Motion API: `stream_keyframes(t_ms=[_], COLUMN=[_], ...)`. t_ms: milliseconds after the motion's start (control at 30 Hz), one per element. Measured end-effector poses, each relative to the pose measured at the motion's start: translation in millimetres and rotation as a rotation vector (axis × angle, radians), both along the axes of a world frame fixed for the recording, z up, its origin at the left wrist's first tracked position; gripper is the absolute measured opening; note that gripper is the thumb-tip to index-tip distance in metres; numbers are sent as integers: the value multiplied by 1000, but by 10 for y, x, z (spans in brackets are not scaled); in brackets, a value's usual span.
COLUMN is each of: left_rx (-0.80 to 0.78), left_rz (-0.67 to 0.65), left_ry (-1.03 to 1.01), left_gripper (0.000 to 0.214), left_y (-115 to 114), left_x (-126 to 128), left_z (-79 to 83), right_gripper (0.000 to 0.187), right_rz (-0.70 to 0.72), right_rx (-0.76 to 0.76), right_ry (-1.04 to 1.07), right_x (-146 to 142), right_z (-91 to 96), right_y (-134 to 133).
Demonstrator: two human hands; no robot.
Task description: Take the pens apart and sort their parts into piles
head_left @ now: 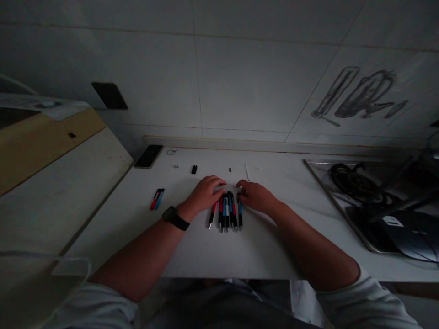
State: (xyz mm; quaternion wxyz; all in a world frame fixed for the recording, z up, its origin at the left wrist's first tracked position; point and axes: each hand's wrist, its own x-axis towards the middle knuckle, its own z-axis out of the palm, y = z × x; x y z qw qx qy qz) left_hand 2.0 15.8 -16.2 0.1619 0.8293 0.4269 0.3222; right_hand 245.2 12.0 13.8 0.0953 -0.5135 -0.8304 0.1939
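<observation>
Several pens (227,212) with red, blue and white barrels lie side by side on the white counter, metal tips toward me. My left hand (206,192), a dark watch on its wrist, rests at their left, fingers curved and apart, beside the top of a slanted red pen (212,214). On the other side, my right hand (255,195) is loosely bent and open, its fingers touching or very near the top of a blue pen (240,215). The hands partly hide the upper ends of the outer pens.
Red and blue pen barrels (157,199) lie at left. Farther back are a phone (148,156), a small black part (194,169), a tiny dark piece (230,169) and a thin white stick (247,172). A metal-edged hob (343,205) holding dark items stands right; a tiled wall closes the back.
</observation>
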Motion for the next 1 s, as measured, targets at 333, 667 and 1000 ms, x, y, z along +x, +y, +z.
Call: stream_keyframes(t_ms=[333, 667, 1000], left_rx=[2, -9, -19], left_rz=[-71, -127, -133], left_ry=[124, 127, 83], left_gripper=[48, 53, 54], left_y=[-200, -246, -292], left_x=[269, 304, 252], left_z=[-3, 30, 52], right_gripper=[50, 50, 57], right_rz=[-75, -66, -50], right_rx=[17, 26, 26], right_ry=[-143, -212, -208], right_x=[-129, -124, -136], right_z=[57, 90, 36], right_y=[-170, -253, -262])
